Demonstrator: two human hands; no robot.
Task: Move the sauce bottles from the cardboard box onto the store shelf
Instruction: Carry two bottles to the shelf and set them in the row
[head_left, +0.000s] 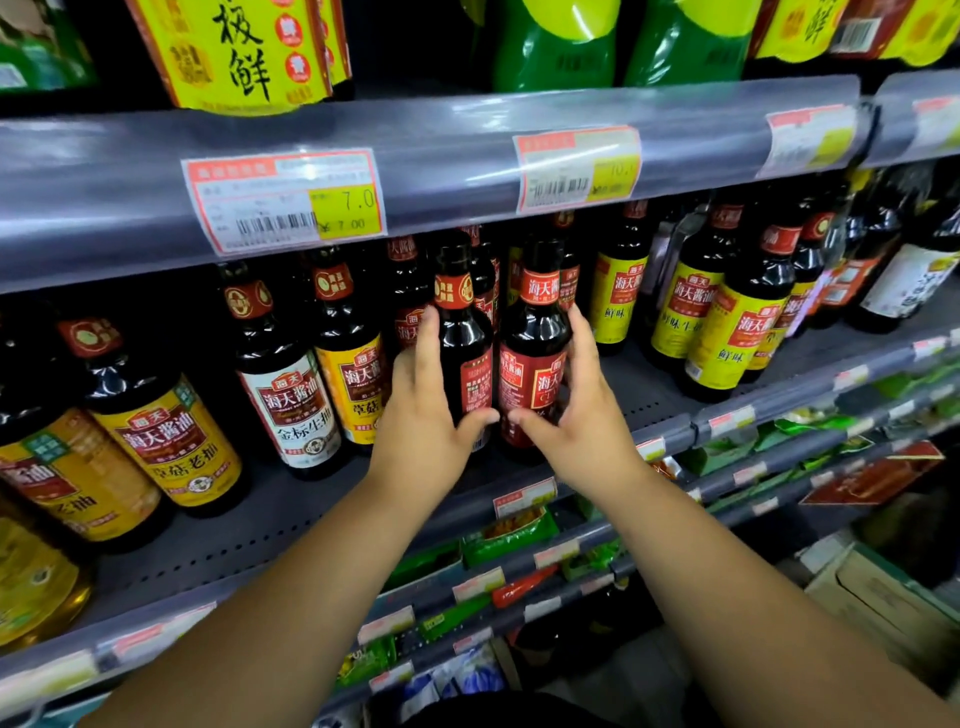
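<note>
With both bottles standing side by side at the front of the shelf (311, 499), I judge I am at the placing step: setting this pair down among the stocked rows. My left hand (423, 415) is curled round the left bottle (462, 343), fingers up its far side and thumb across the lower front. My right hand (576, 415) wraps the right bottle (532, 364) the same way, thumb on its red label. The two bottles are just beside each other, nearly touching, upright, and my thumbs almost meet between them. Their bases seem to rest on the shelf, though my hands hide part of that. Next I should check they stand steady, nudge them back in line with the red-labelled row behind, then let go and reach down. What may be the cardboard box (883, 587) shows at lower right; I cannot see what it holds.
</note>
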